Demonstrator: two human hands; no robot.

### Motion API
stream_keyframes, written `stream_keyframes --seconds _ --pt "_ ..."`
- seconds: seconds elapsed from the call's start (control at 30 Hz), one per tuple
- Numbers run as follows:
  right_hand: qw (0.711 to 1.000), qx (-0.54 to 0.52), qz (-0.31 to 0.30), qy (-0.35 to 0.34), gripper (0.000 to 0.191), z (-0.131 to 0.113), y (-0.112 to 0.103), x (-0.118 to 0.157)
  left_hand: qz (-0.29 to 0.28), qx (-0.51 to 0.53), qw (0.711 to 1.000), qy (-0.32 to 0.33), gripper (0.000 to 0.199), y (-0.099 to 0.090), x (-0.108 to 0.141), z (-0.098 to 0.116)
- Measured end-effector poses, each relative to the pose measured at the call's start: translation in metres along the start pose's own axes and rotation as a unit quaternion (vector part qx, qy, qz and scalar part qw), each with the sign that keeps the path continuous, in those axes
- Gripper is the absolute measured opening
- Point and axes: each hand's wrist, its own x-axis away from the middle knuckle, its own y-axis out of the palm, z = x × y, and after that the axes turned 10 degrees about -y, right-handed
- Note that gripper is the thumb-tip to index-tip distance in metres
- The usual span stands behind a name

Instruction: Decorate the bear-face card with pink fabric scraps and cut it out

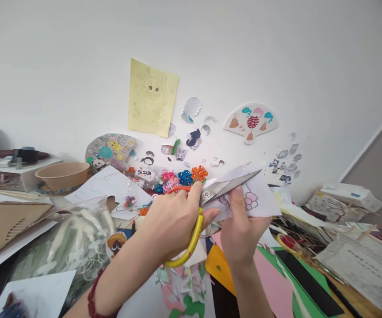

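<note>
My left hand [177, 216], with a dark red bracelet at its wrist, is closed around a pair of scissors [231, 184]. The scissors have a yellow lower handle loop, an orange upper one and metal blades pointing up to the right. In my right hand [242, 234] is a white sheet of paper [265, 198], pinched under the thumb. Line drawings, partly pink, show on the sheet. The blades lie across the paper near its upper edge; whether they are cutting into it I cannot tell.
Paper scraps [191, 291], pink paper [273, 278] and green paper [310, 274] lie below my hands. At left are a plastic bag [74, 238], cardboard [8, 225] and a tan bowl [61, 174]. Beaded flowers [186, 177] stand before a wall bearing a yellow drawing [153, 97].
</note>
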Motion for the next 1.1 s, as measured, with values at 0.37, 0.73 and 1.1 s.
stream_keyframes --seconds 0.37,0.73,1.1 --pt "1.000 -0.010 0.022 0.015 0.047 0.008 0.002 0.007 0.004 0.018 1.000 0.000 0.055 0.002 0.001 0.006" --pt "0.999 -0.001 0.051 -0.003 0.047 0.008 0.006 0.009 0.017 0.017 1.000 -0.008 0.053 0.005 0.002 0.011" --pt "0.999 -0.023 0.039 -0.008 0.046 0.006 0.005 0.005 -0.017 0.022 1.000 -0.012 0.039 0.002 0.001 0.008"
